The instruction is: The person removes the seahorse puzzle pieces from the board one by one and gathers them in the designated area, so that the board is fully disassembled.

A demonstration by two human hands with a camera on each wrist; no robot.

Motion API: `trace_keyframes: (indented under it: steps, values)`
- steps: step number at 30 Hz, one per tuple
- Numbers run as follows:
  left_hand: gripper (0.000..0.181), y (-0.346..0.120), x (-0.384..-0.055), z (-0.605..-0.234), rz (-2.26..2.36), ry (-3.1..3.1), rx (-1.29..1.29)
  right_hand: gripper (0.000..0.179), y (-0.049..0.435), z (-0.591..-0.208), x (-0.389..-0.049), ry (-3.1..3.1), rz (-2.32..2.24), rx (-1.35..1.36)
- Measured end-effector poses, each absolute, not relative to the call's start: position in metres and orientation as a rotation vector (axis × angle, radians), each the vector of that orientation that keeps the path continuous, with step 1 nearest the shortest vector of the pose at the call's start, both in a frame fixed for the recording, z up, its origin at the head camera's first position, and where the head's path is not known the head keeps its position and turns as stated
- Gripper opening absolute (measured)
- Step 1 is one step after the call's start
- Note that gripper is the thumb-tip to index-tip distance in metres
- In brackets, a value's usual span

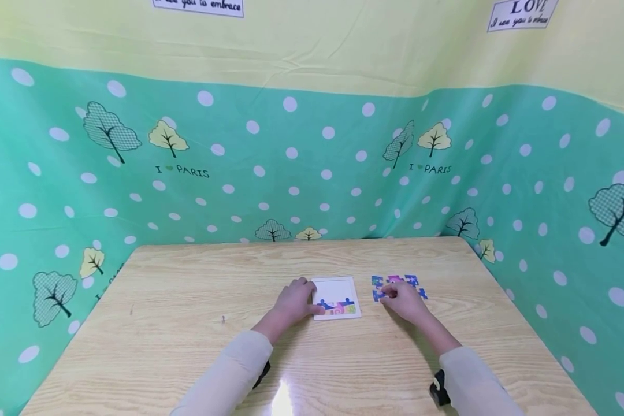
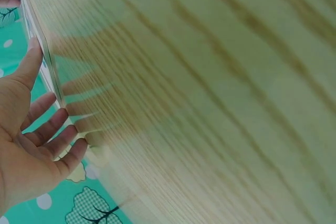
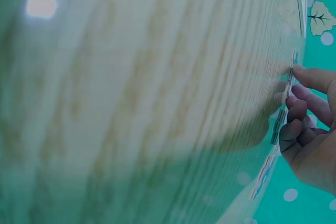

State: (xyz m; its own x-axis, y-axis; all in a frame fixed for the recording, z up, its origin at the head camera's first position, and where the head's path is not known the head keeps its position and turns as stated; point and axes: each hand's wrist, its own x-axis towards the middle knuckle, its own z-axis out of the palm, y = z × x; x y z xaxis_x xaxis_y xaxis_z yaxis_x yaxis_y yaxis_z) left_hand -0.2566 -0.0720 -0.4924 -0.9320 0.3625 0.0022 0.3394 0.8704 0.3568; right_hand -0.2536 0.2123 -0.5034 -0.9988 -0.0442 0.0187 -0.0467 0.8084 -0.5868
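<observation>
Touching the white tray [image 1: 337, 289], the left grip [image 1: 293, 300] is spread, nothing clasped. Beside the tray on the surface [image 1: 187, 323], loose puzzle pieces [image 1: 412, 281] are touched by the right grip [image 1: 405, 300]; whether one is pinched cannot be told.

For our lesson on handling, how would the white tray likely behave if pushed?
The tray looks thin and flat, so probably light and unlikely to roll. It may slide easily on the smooth, shiny table.
</observation>
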Motion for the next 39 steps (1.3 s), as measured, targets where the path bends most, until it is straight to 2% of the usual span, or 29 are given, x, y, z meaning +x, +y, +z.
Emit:
trace_keyframes:
  steps: [25, 39]
  values:
    - [0.052, -0.0717, -0.2531, -0.4891, 0.545, 2.997, 0.581, 0.027, 0.2133, -0.5024, -0.2523, -2.986, 0.981, 0.089]
    - [0.058, -0.0719, -0.2575, -0.4955, 0.516, 2.997, 0.573, 0.028, 0.2148, -0.5011, -0.2524, -2.966, 1.003, 0.137]
